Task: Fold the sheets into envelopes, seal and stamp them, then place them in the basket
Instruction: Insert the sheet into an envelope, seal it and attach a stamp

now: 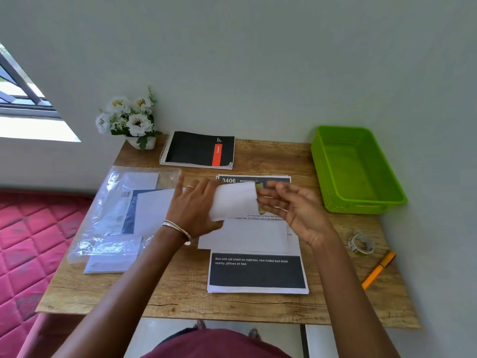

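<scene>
**What the head view hides**

The folded white sheet [233, 201] covers the left hand's [192, 205] thumb and hides the middle of the printed page [258, 272], whose small text is unreadable. The small olive item at the right hand's [294, 208] fingertips is blurred. The plastic sleeve [103, 218] obscures its contents. The window [23, 99] and mattress [28, 236] are cut off at left.
</scene>
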